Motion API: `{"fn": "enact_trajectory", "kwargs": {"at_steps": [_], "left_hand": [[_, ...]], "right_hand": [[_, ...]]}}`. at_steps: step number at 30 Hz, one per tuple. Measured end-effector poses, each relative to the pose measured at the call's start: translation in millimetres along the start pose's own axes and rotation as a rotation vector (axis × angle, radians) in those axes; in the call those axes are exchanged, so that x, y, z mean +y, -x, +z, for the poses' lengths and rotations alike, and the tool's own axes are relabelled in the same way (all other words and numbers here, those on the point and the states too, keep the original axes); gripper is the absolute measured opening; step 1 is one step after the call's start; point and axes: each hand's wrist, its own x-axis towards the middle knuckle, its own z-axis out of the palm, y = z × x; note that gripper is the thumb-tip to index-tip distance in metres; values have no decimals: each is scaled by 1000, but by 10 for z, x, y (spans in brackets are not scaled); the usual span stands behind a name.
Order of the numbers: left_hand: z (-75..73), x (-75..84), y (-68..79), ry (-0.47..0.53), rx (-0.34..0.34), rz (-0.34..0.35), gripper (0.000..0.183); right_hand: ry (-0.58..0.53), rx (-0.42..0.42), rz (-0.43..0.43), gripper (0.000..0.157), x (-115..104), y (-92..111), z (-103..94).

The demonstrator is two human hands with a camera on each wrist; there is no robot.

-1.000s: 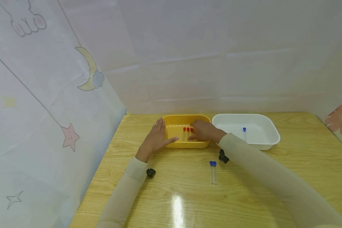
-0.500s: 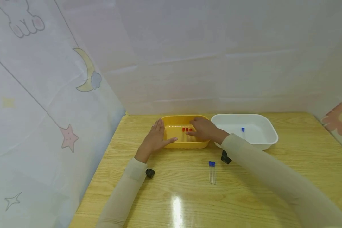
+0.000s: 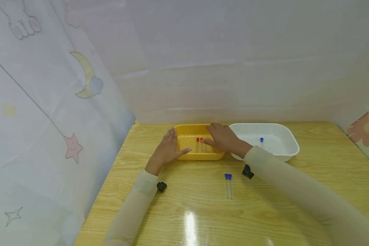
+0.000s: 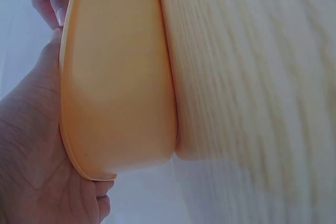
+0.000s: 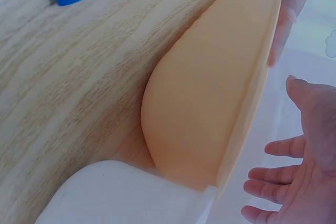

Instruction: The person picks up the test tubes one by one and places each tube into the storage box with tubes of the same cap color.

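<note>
My left hand (image 3: 167,147) rests against the left end of the yellow tray (image 3: 200,156), fingers straight along its side and thumb reaching over the front rim. In the left wrist view, the palm lies at the rim. My right hand (image 3: 226,139) is over the tray's right end with fingers spread. The right wrist view shows its fingers apart, with nothing between them. Inside the yellow tray lie red-capped test tubes (image 3: 197,145); two red caps show beside my right thumb, which covers the area to their right.
A white tray (image 3: 283,158) stands right beside the yellow one and holds a blue-capped tube (image 3: 261,139). Two more blue-capped tubes (image 3: 228,186) lie side by side on the wooden table (image 3: 184,205) in front. A pale wall covering (image 3: 190,68) rises behind the table.
My right hand has drawn slightly right and back, and its thumb now covers the third red cap that showed before. The left hand stays at the tray's left end.
</note>
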Motion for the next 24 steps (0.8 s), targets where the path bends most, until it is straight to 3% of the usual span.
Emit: {"fn": "enact_trajectory", "kwargs": {"at_steps": [13,24], "left_hand": [[-3,18,-18,3,6,0,118],[39,13,-25,-14,0,1,119]], "right_hand": [[3,94,5,77,93,227,-101],[-26,124,51,80,187,398,-105]]}}
